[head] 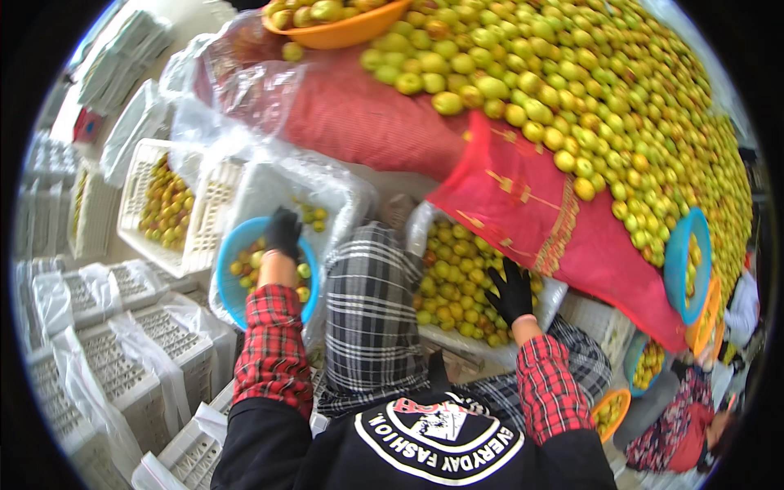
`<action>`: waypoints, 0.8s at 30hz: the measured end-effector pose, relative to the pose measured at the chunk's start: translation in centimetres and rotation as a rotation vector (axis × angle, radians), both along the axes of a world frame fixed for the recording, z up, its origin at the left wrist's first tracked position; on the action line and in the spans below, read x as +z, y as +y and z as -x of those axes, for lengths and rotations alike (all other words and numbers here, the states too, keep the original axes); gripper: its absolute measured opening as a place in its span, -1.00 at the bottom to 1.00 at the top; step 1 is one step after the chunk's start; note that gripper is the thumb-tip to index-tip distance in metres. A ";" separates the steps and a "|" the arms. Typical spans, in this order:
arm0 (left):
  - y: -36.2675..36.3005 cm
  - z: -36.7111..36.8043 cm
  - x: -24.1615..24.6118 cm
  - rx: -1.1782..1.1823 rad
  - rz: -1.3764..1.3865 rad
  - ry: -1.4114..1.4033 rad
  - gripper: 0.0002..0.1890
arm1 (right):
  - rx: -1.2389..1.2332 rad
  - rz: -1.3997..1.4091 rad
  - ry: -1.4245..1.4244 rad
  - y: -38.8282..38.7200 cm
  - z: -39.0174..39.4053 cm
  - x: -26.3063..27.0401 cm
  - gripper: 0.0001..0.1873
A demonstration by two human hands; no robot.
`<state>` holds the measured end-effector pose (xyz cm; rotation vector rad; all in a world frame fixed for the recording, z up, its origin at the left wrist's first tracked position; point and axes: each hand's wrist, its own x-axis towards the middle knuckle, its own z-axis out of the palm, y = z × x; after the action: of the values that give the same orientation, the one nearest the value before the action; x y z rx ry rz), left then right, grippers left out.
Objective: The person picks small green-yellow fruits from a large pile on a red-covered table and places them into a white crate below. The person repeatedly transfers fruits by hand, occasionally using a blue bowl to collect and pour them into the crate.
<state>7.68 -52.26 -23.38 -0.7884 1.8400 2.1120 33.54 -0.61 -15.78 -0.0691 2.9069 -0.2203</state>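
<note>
My left hand, in a black glove, is over the far rim of a blue plastic basin with some green and reddish fruits, probably jujubes, inside. Its fingers are blurred, so a grip on the rim is uncertain. Under the basin is a plastic-lined crate with a few fruits at its bottom. My right hand, also gloved, rests with fingers spread on the fruits filling another lined crate between my legs.
A large fruit heap slopes down to red mesh sacks. An orange basin sits at its edge, another blue basin at right. White crates crowd the left. Another person is at lower right.
</note>
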 end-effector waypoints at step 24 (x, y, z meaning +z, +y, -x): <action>26.0 -11.3 2.5 -0.640 0.946 0.042 -0.70 | -1.167 0.455 -0.046 13.9 -12.3 -7.2 -0.53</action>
<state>19.00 -26.27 -20.90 -0.2083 2.6379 0.8338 45.81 13.33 -23.00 1.5063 2.4024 -1.0066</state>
